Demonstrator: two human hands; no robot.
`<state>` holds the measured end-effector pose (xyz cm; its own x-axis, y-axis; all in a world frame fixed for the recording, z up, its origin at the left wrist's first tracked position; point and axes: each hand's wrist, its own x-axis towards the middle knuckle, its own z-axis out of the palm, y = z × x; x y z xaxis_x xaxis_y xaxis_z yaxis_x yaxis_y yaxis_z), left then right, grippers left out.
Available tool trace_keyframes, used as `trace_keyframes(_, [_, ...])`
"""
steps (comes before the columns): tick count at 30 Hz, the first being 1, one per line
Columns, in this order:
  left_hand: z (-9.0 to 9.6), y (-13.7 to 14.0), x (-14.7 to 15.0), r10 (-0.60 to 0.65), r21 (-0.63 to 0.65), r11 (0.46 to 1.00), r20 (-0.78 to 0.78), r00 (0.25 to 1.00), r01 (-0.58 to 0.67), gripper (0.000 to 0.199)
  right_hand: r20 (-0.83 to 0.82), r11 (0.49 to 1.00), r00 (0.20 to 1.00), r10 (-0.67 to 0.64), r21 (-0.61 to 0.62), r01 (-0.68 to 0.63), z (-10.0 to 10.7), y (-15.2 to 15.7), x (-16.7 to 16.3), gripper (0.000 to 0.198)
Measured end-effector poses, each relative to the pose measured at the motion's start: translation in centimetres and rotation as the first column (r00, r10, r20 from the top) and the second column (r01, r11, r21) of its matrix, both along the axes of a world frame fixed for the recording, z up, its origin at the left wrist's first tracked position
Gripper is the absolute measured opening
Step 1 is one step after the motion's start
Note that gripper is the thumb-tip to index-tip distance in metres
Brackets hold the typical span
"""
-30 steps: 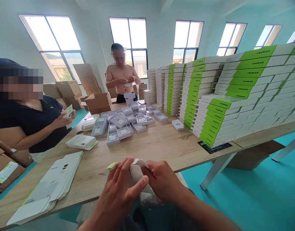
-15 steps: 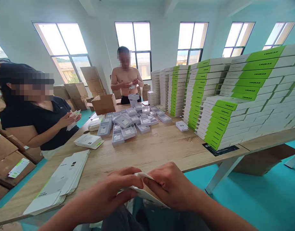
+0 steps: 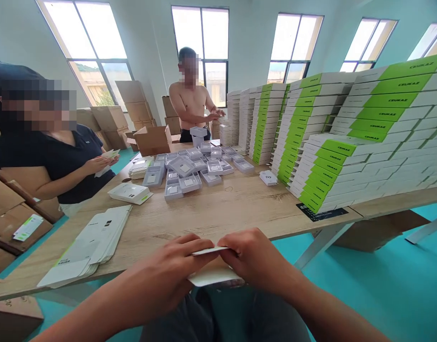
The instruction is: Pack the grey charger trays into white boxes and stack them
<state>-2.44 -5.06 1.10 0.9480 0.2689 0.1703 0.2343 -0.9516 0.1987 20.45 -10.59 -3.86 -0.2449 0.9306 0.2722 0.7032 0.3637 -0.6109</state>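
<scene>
Between my two hands, just off the table's near edge and above my lap, is a white cardboard box (image 3: 215,276), partly opened out with a flap sticking up. My left hand (image 3: 168,270) grips its left side, fingers on top and thumb below. On the right side, my right hand (image 3: 252,256) has its fingers curled over the flap's edge. Much of the box is hidden behind my hands. To the left on the table lies a pile of flat white boxes (image 3: 93,237) with green edges, and behind it a folded white box (image 3: 130,192).
Grey plastic trays (image 3: 184,173) are heaped mid-table (image 3: 189,216). Tall stacks of white-and-green boxes (image 3: 321,175) line the right side. Small white cards (image 3: 268,177) lie beside them. One co-worker (image 3: 61,156) stands at the left, another (image 3: 193,104) at the far end, near an open carton (image 3: 154,141).
The box between my hands has opened wider, its flap now flatter and raised. The view has tilted down slightly. The far co-worker's hands have moved toward the stacks on the right.
</scene>
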Motion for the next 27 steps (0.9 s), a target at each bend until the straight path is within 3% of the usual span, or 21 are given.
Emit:
trace_keyframes(2, [-1.1, -0.3, -0.2, 0.027, -0.001, 1.000, 0.056, 0.998, -0.027, 0.086, -0.310, 0.998, 0.950, -0.031, -0.055, 0.015, -2.1, -1.1, 0.3, 0.016])
trace_keyframes(3, [-1.8, -0.6, -0.4, 0.035, -0.015, 0.999, 0.082, 0.996, -0.034, 0.086, -0.451, 0.997, 0.892, -0.021, -0.070, -0.012, -3.5, -1.7, 0.5, 0.022])
trace_keyframes(6, [-4.2, -1.6, -0.8, 0.048, -0.111, 0.993, 0.104, 0.993, -0.036, 0.092, -0.662, 0.998, 0.748, 0.051, 0.000, -0.067, -7.8, -3.6, 1.0, 0.045])
trace_keyframes(8, [-5.9, -2.2, -0.8, 0.060, -0.206, 0.978, 0.086, 0.994, -0.041, 0.092, -0.653, 0.995, 0.752, 0.092, 0.085, -0.048, -10.1, -4.3, 1.1, 0.051])
trace_keyframes(10, [-7.3, -2.6, -0.7, 0.077, -0.290, 0.956, 0.068, 0.995, -0.054, 0.089, -0.569, 0.985, 0.813, 0.127, 0.172, -0.034, -11.5, -4.6, 1.0, 0.057])
trace_keyframes(12, [-8.5, -2.7, -0.5, 0.084, -0.334, 0.941, 0.061, 0.995, -0.059, 0.089, -0.451, 0.975, 0.883, 0.130, 0.221, -0.031, -11.8, -4.6, 0.8, 0.056])
trace_keyframes(14, [-9.4, -2.7, -0.3, 0.086, -0.354, 0.934, 0.073, 0.994, -0.054, 0.091, -0.393, 0.980, 0.914, 0.098, 0.200, -0.020, -11.6, -4.6, 0.3, 0.039])
trace_keyframes(16, [-10.3, -2.6, -0.1, 0.094, -0.391, 0.919, 0.095, 0.991, -0.049, 0.085, -0.463, 0.996, 0.887, -0.002, 0.075, 0.041, -11.1, -4.9, -0.3, 0.018])
trace_keyframes(18, [-11.4, -2.5, 0.1, 0.123, -0.456, 0.888, 0.118, 0.985, -0.056, 0.071, -0.597, 0.984, 0.783, -0.173, -0.130, 0.118, -10.8, -5.3, -1.2, 0.020])
trace_keyframes(22, [-15.5, -3.0, 0.1, 0.256, -0.572, 0.817, 0.244, 0.935, -0.075, 0.048, -0.703, 0.878, 0.547, -0.455, -0.457, 0.143, -11.7, -6.0, -2.9, 0.031])
trace_keyframes(25, [-18.7, -4.3, -0.1, 0.342, -0.611, 0.788, 0.334, 0.878, -0.074, 0.054, -0.712, 0.786, 0.350, -0.609, -0.600, 0.149, -13.1, -6.2, -3.8, 0.036])
trace_keyframes(27, [-20.2, -5.4, -0.1, 0.379, -0.639, 0.762, 0.306, 0.873, -0.107, 0.058, -0.681, 0.711, 0.205, -0.703, -0.683, 0.167, -13.9, -6.2, -4.3, 0.037])
